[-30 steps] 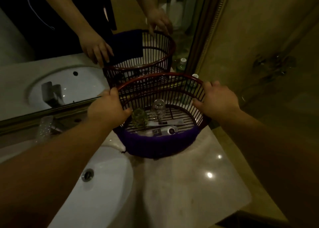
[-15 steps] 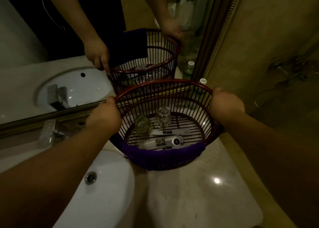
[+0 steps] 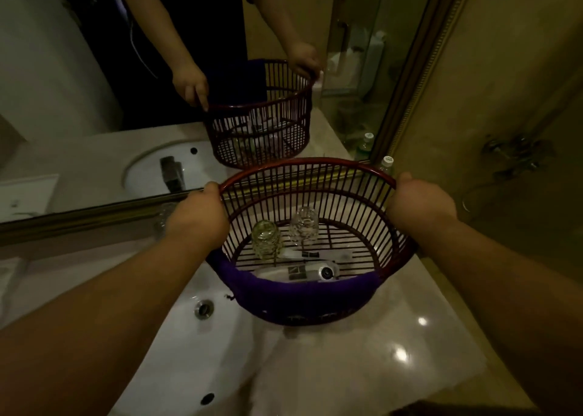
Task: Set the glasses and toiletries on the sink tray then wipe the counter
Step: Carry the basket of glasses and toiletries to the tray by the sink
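While beside sink (image 3: 189, 368), basket (image 3: 307, 162) near mirror (image 3: 47, 68)

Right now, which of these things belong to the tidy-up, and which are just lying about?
For the job: basket, gripped at its rim by left hand and right hand; inside it green glass, clear glass, tube; cloth over its near rim; counter.
Lying about: bottle by the mirror, sink.

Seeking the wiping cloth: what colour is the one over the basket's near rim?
The cloth on the basket is purple; head view.
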